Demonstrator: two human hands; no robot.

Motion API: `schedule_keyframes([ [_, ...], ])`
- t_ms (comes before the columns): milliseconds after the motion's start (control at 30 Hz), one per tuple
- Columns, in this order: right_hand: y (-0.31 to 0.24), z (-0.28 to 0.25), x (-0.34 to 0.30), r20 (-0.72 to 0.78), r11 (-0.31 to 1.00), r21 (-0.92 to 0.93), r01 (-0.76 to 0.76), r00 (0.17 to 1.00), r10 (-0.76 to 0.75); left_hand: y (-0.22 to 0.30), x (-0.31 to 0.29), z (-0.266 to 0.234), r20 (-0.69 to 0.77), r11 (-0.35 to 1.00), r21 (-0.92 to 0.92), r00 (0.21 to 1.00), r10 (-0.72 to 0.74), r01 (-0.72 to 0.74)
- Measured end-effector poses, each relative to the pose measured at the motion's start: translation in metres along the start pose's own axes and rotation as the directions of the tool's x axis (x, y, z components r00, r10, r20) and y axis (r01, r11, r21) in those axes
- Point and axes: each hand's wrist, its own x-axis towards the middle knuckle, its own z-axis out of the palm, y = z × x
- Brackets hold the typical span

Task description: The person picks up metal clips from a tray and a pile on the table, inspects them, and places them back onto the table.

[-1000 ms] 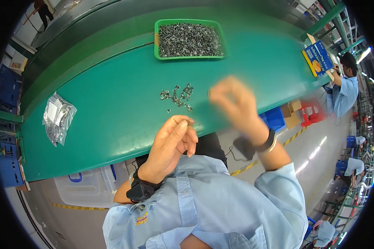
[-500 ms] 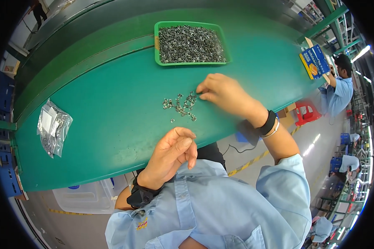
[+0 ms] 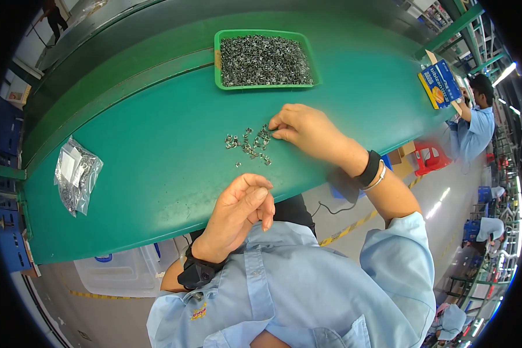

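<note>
A small scatter of little metal parts (image 3: 247, 145) lies on the green table (image 3: 156, 162). My right hand (image 3: 304, 130) rests on the table at the right end of the scatter, fingertips pinched on the parts there. My left hand (image 3: 240, 211) hovers at the table's near edge with its fingers curled together; I cannot tell whether anything is inside. A green tray (image 3: 217, 58) full of the same metal parts stands at the far side of the table.
A clear plastic bag of parts (image 3: 75, 174) lies at the table's left end. A blue box (image 3: 441, 84) sits at the right end, where another person in a blue shirt (image 3: 475, 124) works. A clear bin (image 3: 122, 275) stands under the table.
My right hand came down from in front of me to the scatter of parts and now rests at its right end. My left hand stayed near the table's edge.
</note>
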Motion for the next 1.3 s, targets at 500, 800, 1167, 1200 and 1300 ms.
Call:
schedule_keyframes([
  [500,-0.027,-0.012,-0.016,-0.095,0.992,-0.082,0.095,0.99,-0.102,0.002,0.008,0.01,-0.151,0.988,0.133,0.984,0.094,-0.074],
  [800,-0.003,-0.011,-0.017,-0.099,0.969,-0.24,0.054,0.992,-0.08,-0.002,0.014,0.009,-0.116,0.986,0.142,0.987,0.107,-0.09],
  [1167,0.006,-0.022,-0.028,-0.166,0.99,-0.115,-0.08,0.984,0.06,-0.003,0.012,0.002,-0.071,0.988,0.102,0.99,0.122,-0.115],
  [1200,0.004,-0.023,-0.032,-0.127,0.991,-0.099,-0.092,0.989,0.079,-0.003,0.013,0.001,-0.065,0.989,0.094,0.991,0.117,-0.111],
  [1300,-0.002,-0.023,-0.041,-0.049,0.99,-0.068,-0.124,0.991,0.121,-0.002,0.014,0.0,-0.05,0.992,0.078,0.993,0.102,-0.098],
])
